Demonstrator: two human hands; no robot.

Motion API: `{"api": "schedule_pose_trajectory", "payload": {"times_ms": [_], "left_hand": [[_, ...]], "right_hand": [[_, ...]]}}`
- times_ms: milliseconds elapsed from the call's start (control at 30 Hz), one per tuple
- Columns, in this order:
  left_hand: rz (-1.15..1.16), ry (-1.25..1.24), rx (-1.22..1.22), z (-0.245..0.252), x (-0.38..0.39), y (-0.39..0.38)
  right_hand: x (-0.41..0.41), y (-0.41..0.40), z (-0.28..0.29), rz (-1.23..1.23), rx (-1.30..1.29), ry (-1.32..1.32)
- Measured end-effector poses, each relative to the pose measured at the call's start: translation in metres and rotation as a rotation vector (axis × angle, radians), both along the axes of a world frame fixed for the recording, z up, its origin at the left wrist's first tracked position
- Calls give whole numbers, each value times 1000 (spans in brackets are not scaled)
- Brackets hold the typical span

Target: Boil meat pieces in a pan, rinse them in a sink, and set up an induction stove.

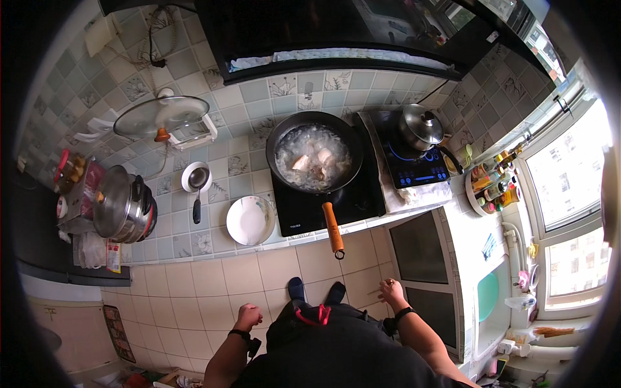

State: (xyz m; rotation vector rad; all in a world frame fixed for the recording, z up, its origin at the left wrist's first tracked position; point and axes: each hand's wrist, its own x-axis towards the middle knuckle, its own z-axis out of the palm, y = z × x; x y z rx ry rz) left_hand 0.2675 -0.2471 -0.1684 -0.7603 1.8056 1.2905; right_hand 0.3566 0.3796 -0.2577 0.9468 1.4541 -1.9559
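Note:
My left hand (249,316) hangs low in front of the tiled floor, its fingers curled with nothing visible in them. At the other side of my body, my right hand (392,293) is closed around thin sticks, probably chopsticks (374,292), seen only in part. Ahead of me a dark wok (356,162) with an orange handle (332,225) sits on a black cooktop (303,213). Pale pieces of meat (324,156) lie in its bubbling, steaming liquid. Neither hand touches the wok. Left of the cooktop is a white plate (250,220).
A skimmer ladle (197,186) rests across a white bowl (185,183). A glass lid (162,116) leans at the wall; a lidded steel pot (119,213) stands left. Right are a lidded saucepan (420,128) on a lit induction cooker (417,167) and a bottle tray (473,196).

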Motion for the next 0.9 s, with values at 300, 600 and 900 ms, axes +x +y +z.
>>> {"api": "schedule_pose_trajectory", "payload": {"times_ms": [300, 600, 900], "left_hand": [[-3, -15, -45, -4, 3, -7], [1, -13, -51, -1, -1, 0], [-2, -7, -58, 2, -2, 7]], "right_hand": [[-45, -75, 109, -35, 431, -136], [-44, -73, 105, 51, 588, -154], [-44, -71, 103, -2, 554, -174]]}}
